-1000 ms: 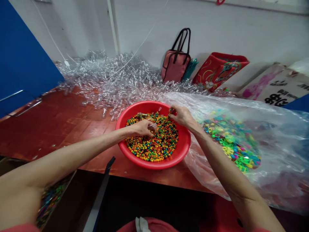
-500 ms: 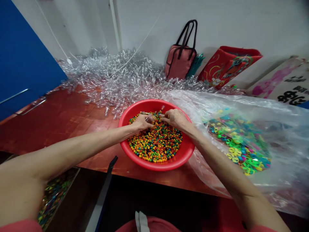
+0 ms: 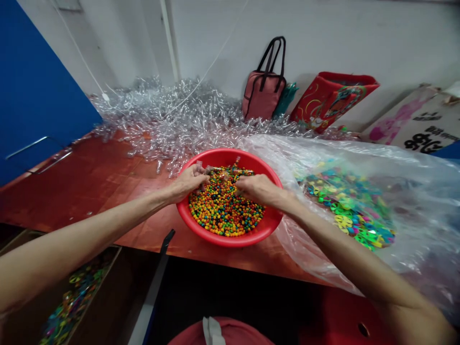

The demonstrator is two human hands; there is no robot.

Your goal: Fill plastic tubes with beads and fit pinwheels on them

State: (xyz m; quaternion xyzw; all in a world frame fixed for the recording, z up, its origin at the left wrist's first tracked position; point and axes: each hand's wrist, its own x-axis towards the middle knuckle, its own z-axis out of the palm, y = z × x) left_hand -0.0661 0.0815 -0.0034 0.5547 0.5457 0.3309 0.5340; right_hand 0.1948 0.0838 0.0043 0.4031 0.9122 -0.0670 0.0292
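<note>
A red basin holds a thick layer of small multicoloured beads. Over the basin's left side is my left hand, its fingers closed around a small clear plastic piece that partly shows at the fingertips. My right hand is above the beads on the right, fingers curled and pressed together; what they hold, if anything, is hidden. Between the hands, a few clear plastic tubes lie on the beads towards the basin's back.
Clear plastic pieces are heaped along the wall. A pink bag and a red bag stand behind. Colourful plastic parts lie in clear sheeting at right. Below left, a cardboard box holds more parts.
My left hand has moved left, away from the middle of the basin, so the hands are farther apart. My right hand is slightly lower. The camera view has shifted a little.
</note>
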